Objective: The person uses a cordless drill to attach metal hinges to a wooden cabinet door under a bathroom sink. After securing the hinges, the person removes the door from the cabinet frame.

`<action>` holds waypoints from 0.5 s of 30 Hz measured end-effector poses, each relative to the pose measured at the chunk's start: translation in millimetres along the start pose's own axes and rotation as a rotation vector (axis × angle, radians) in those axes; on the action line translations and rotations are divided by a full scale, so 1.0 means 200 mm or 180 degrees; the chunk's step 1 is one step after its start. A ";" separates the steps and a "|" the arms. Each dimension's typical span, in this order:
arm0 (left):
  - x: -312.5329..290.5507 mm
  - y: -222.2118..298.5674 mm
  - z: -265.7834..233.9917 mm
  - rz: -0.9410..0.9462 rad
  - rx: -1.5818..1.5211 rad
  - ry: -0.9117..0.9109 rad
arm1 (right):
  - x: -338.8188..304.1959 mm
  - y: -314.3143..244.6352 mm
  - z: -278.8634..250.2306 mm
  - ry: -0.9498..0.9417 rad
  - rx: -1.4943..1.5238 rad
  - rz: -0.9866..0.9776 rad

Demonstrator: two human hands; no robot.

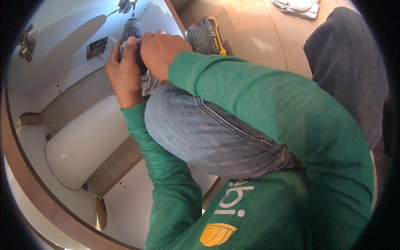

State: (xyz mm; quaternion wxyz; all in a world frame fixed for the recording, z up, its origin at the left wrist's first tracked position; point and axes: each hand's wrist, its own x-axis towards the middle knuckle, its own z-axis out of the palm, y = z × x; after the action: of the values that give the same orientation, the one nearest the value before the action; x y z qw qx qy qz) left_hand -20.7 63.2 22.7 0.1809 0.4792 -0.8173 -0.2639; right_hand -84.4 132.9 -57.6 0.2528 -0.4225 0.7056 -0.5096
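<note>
A black and yellow cordless drill (pixel 135 31) points up at a metal hinge bracket (pixel 126 6) on the white cabinet panel (pixel 62 37). My right hand (pixel 160 50) is wrapped around the drill's grip, with the battery pack (pixel 207 35) sticking out to its right. My left hand (pixel 123 71) cups the drill body from the left side. Both green sleeves come in from below, and my bent knee in blue jeans (pixel 200 125) sits under the right forearm.
Two more metal brackets (pixel 96 46) (pixel 26 43) are fixed on the white panel. A white rounded part (pixel 83 141) lies inside the cabinet, rimmed by a brown edge (pixel 25 175). Beige floor tiles (pixel 254 37) and a crumpled cloth (pixel 298 7) lie to the right.
</note>
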 end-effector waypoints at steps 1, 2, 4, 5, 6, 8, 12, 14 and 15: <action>0.00 0.00 -0.01 -0.0051 0.0018 0.0024 | 0.00 0.00 0.01 0.0017 -0.0021 0.0001; 0.00 0.00 -0.01 -0.0101 0.0035 0.0047 | 0.00 0.00 0.01 0.0047 0.0006 0.0027; -0.01 -0.01 0.00 0.0021 -0.0055 0.0009 | 0.00 0.01 0.02 0.0107 0.0066 0.0078; -0.01 -0.02 0.00 0.0082 -0.0096 -0.0011 | 0.00 0.01 0.03 0.0104 0.0051 0.0064; -0.01 -0.03 -0.01 0.0045 -0.0118 -0.0015 | 0.00 0.00 0.04 0.0102 0.0036 0.0051; 0.01 -0.05 -0.02 -0.0032 -0.0170 -0.0041 | 0.00 0.00 0.05 0.0072 0.0025 0.0060; 0.00 -0.04 -0.02 -0.0133 -0.0156 -0.0063 | -0.01 0.00 0.05 0.0059 0.0025 0.0040; -0.02 -0.04 -0.03 -0.0097 -0.0217 -0.0053 | -0.02 0.00 0.06 0.0069 0.0000 0.0016; -0.02 -0.05 -0.03 -0.0088 -0.0180 -0.0043 | -0.02 -0.01 0.06 0.0055 -0.0018 0.0025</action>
State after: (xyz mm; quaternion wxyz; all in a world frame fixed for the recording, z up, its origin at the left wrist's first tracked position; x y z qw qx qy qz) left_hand -7.9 60.8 21.1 0.1851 0.4833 -0.8041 -0.2925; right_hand -72.2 129.7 -61.2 0.2475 -0.4160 0.7108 -0.5103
